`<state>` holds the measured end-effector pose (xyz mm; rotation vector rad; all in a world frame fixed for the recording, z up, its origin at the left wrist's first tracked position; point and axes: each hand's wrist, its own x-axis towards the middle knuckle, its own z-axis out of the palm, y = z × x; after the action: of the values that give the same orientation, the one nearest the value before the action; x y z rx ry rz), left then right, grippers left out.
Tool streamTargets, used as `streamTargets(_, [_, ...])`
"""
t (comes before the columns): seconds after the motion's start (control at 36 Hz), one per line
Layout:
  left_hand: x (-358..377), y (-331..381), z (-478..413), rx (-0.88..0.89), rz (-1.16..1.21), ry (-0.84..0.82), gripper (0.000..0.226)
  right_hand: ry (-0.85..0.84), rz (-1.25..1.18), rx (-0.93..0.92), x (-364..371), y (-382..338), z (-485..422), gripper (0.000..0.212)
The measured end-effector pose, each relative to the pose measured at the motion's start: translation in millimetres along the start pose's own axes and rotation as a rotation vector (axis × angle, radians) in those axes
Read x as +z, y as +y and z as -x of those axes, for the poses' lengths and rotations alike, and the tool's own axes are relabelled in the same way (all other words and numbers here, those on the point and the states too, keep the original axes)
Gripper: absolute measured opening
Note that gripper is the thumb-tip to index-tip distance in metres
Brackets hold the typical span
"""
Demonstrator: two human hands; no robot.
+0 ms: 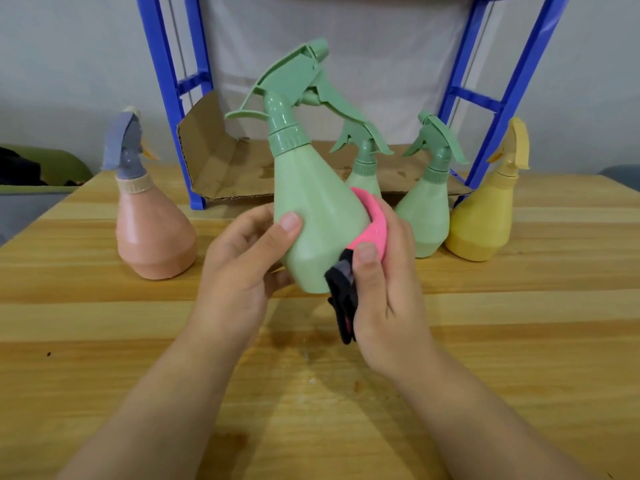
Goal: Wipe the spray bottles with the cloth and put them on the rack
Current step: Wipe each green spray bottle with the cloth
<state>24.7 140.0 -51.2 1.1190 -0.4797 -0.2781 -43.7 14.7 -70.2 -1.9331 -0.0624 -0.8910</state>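
A green spray bottle (315,209) is held tilted above the wooden table, its nozzle pointing up and right. My left hand (242,261) grips its lower left side, thumb on the front. My right hand (384,289) holds a pink and black cloth (370,230) against the bottle's right side. Behind it stand two more green bottles (426,209), one partly hidden (365,174). A yellow bottle (485,220) stands at the right and a pink bottle (152,233) with a grey sprayer at the left. The blue rack (166,64) rises at the back.
A sheet of cardboard (221,161) lines the rack's bottom shelf, folded up at the left. The wooden table (311,393) stretches toward me. A dark green object (41,168) lies beyond the table's left edge.
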Motion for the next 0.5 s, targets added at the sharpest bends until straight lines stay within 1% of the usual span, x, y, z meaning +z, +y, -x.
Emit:
streamTargets(0.06, [-1,0,0,0.026,0.011,-0.032,0.065,-0.015,-0.086,0.025,-2,-3,-3,0.066])
streamTargets(0.11, [-1,-1,0,0.026,0.043,-0.035,0.079,-0.009,-0.276,0.122,-7,-7,-5,0.049])
streamTargets(0.14, [1,-1,0,0.022,0.045,-0.025,0.08,-0.004,-0.385,0.203,-9,-7,-6,0.042])
streamTargets(0.17, [2,-1,1,0.016,0.037,-0.013,0.075,-0.008,-0.472,0.27,-10,-5,-6,0.038])
streamTargets(0.22, [6,-1,1,0.0,-0.008,0.022,0.053,-0.002,-0.514,0.329,-10,-2,-6,0.041])
streamTargets(0.25, [8,-1,2,-0.01,-0.047,0.037,0.044,0.017,-0.478,0.341,-8,-3,-6,0.046])
streamTargets(0.28, [9,-1,2,-0.016,-0.088,0.043,0.042,0.038,-0.427,0.337,-5,-4,-5,0.053])
streamTargets(0.31, [9,-1,2,-0.021,-0.126,0.04,0.041,0.049,-0.371,0.311,-3,-5,-4,0.057])
streamTargets(0.36, [8,-2,2,-0.022,-0.205,-0.005,0.041,0.079,-0.243,0.234,-1,-4,-2,0.06])
streamTargets(0.42, [7,-3,2,-0.035,-0.228,-0.076,0.045,0.09,-0.089,0.144,0,-2,0,0.064])
streamTargets(0.5, [5,-2,2,-0.026,-0.134,-0.121,0.059,0.08,0.065,0.021,-3,-2,0,0.058])
